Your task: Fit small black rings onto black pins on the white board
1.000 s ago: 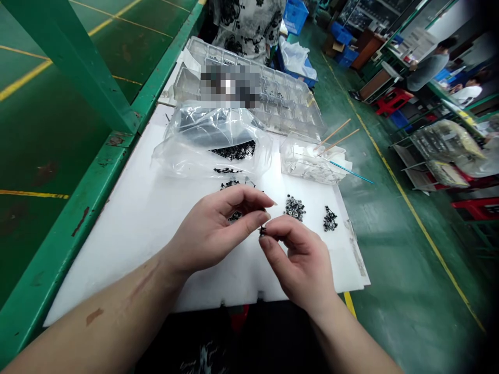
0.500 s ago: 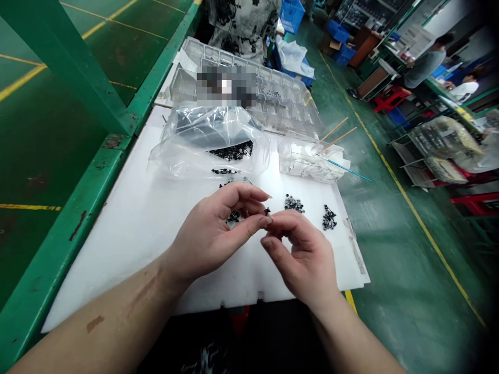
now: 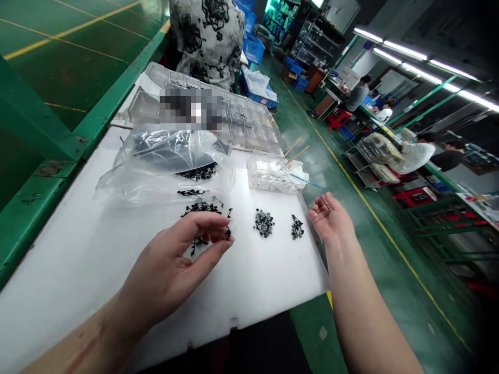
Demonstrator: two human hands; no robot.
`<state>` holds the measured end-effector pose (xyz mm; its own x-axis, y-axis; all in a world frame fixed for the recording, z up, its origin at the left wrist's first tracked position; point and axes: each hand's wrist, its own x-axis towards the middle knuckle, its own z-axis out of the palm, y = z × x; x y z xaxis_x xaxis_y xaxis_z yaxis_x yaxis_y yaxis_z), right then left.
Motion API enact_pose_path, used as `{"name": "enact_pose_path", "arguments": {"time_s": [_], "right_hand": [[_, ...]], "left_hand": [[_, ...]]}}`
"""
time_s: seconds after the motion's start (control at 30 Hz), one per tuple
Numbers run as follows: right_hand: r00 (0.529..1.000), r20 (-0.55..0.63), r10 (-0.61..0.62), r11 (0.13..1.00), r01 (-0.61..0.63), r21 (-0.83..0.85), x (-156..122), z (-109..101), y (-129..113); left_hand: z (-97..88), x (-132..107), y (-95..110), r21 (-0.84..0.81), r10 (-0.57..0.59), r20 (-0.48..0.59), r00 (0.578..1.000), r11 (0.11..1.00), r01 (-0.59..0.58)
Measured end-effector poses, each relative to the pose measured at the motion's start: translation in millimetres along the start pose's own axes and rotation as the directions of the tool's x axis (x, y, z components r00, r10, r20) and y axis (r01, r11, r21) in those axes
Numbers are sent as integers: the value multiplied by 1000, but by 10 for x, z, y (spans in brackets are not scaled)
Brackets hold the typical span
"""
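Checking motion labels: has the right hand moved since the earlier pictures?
Yes: the right hand moved rightward, from above the white tabletop to just past its right edge.

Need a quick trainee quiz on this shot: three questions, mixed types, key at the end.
1. True or false: in the picture, the crumpled clear plastic bag lies to the right of the clear rectangular plastic box.
2. Which lies closest to the left hand?
a) the blue plastic crates
b) the heap of thin black parts
c) the clear box
3. Two light wooden sticks poke out of the box; what colour is the third thin stick?

Key: 1. False, it lies to the left. 2. b. 3. Blue.
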<state>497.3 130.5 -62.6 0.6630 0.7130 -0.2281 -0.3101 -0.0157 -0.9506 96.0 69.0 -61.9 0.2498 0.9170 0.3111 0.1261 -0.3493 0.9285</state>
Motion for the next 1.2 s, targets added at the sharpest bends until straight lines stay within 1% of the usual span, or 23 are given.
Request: {"name": "enact_pose_path", "arguments": {"time_s": [0.1,0.17,0.3,0.43,0.57,0.67,0.73,0.8,0.87,0.93,1.0,1.13,1.2], "right_hand": [[996,-56,72,997,-70,23,89,71,72],[994,-64,94,995,-91,46,128,139,99],[995,-56,85,993,-80,92,207,237,82],[996,-67,55,995,-49,88,264,271,41],[997,-72,-17,997,22,68,262,279,3],[995,-39,-91,995,92,28,236,282,-35],[989,9,-150,988,150,-23,207,281,-66],[971,86,-221,969,229,-95,164,276,-100],[939,181,-292,932,322,-167,111,267,-132],[911,238,-337,900,386,-201,60,264,-151],[902,220,-371,894,411,-178,28,274,-143],[903,92,-419,902,425,-69,46,332,-71],[906,61,-419,906,421,-43,72,355,-41]], "left_hand": [[8,5,0,17,3,14,1000,1000,-3],[11,13,6,32,8,26,1000,999,-9],[8,33,14,58,27,30,999,998,-29],[3,37,36,49,40,37,998,998,-42],[7,37,71,8,21,25,999,1000,-21],[10,43,87,-19,13,21,1000,1000,-12],[8,46,92,-24,13,23,1000,1000,-12],[4,47,95,-15,16,24,1000,1000,-16],[3,49,99,-1,22,25,999,1000,-22],[3,54,106,9,37,21,999,999,-37],[1,55,115,23,30,23,999,999,-30],[-10,34,114,52,-35,49,998,998,33],[-15,21,97,64,-36,51,998,997,32]]}}
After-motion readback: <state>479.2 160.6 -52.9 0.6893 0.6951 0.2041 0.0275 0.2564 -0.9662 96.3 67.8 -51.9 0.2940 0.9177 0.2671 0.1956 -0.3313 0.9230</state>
